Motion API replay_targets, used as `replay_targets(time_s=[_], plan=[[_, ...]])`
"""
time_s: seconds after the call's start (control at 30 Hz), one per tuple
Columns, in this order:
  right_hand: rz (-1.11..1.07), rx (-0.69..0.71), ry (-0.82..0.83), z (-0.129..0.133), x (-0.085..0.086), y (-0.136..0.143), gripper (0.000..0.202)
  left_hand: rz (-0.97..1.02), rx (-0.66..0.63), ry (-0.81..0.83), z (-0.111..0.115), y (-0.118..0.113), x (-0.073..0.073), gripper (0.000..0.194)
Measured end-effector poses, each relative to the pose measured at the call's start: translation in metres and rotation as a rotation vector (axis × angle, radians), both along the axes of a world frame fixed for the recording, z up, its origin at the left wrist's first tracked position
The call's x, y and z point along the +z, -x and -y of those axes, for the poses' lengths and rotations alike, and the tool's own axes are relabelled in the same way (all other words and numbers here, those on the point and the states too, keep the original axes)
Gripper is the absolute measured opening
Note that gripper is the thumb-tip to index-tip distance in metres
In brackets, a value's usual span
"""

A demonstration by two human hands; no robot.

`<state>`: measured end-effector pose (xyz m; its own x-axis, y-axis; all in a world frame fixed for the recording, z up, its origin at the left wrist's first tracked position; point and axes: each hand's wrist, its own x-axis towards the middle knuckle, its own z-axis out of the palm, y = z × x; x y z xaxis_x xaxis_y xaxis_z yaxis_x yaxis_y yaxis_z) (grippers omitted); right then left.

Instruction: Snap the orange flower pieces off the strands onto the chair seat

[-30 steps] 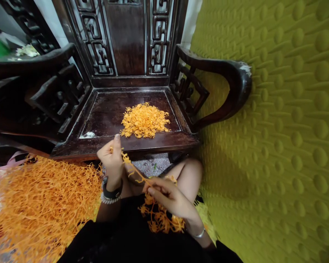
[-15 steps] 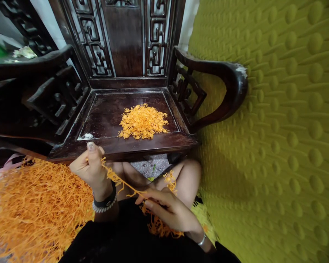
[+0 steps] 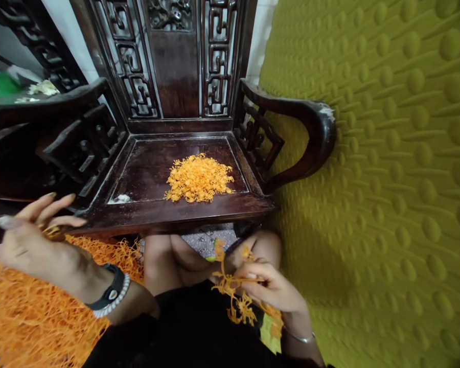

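Already we have a small heap of sorted orange bits [image 3: 198, 178] lying on the seat of the dark carved chair [image 3: 149, 168], while a far larger tangle of orange strands [image 3: 30, 317] lies at our left, so by our reckoning most of the work is left. Our left hand [image 3: 30, 245] hangs over that tangle with its fingers loosely curled; something orange shows under them, but we cannot tell whether it is pinched. Our right hand [image 3: 270, 286] sits over our lap near the knee, its fingers closed on a small orange sprig [image 3: 235, 291]. That sprig looks thin, frilly and branching, with curled ends dangling below the fingers. To our right rises a yellow-green padded surface [image 3: 387, 179].
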<state>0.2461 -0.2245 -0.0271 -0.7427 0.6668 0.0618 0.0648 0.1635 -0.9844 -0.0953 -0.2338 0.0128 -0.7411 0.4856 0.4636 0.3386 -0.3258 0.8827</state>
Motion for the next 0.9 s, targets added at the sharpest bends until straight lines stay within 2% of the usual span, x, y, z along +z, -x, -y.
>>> replay_targets(time_s=[0.07, 0.1, 0.2, 0.27, 0.37, 0.43, 0.53, 0.57, 0.6, 0.63, 0.67, 0.8, 0.83, 0.9], plan=[[-0.019, 0.002, -0.006, -0.004, -0.001, 0.012, 0.026, -0.022, 0.089, -0.137, -0.011, -0.012, 0.001, 0.029], [-0.021, 0.006, -0.002, -0.006, -0.001, 0.018, 0.025, -0.015, 0.059, -0.179, -0.016, -0.019, 0.000, 0.022], [-0.005, 0.031, -0.057, -0.009, 0.000, 0.031, 0.025, 0.085, -0.262, -0.172, -0.026, -0.040, -0.009, 0.020], [0.008, 0.060, -0.132, -0.011, 0.001, 0.038, 0.032, 0.122, -0.505, -0.083, -0.027, -0.056, -0.016, 0.027], [0.000, 0.123, -0.186, -0.012, 0.004, 0.048, 0.041, 0.012, -0.842, 0.116, -0.022, -0.079, -0.018, 0.059], [-0.014, 0.169, -0.165, -0.011, 0.005, 0.051, 0.042, -0.113, -1.044, 0.227, -0.019, -0.089, -0.015, 0.071], [-0.030, 0.182, -0.133, -0.011, 0.006, 0.053, 0.042, -0.216, -1.262, 0.265, -0.019, -0.096, -0.014, 0.061], [-0.030, 0.175, -0.124, -0.011, 0.006, 0.052, 0.042, -0.222, -1.296, 0.248, -0.020, -0.097, -0.016, 0.056], [-0.034, 0.171, -0.118, -0.011, 0.005, 0.052, 0.043, -0.224, -1.286, 0.221, -0.021, -0.096, -0.020, 0.055], [-0.043, 0.174, -0.112, -0.011, 0.004, 0.052, 0.044, -0.228, -1.222, 0.191, -0.022, -0.095, -0.024, 0.057], [-0.053, 0.179, -0.100, -0.011, 0.003, 0.053, 0.045, -0.234, -1.101, 0.156, -0.022, -0.094, -0.028, 0.060], [-0.033, 0.119, -0.028, -0.006, 0.003, 0.065, 0.046, -0.224, -0.437, -0.043, -0.016, -0.089, -0.038, 0.057], [-0.017, 0.102, -0.023, -0.004, 0.004, 0.070, 0.045, -0.205, -0.313, -0.072, -0.013, -0.088, -0.039, 0.056], [0.000, 0.107, -0.041, 0.001, 0.008, 0.080, 0.043, -0.135, -0.175, -0.055, -0.008, -0.087, -0.038, 0.055]])
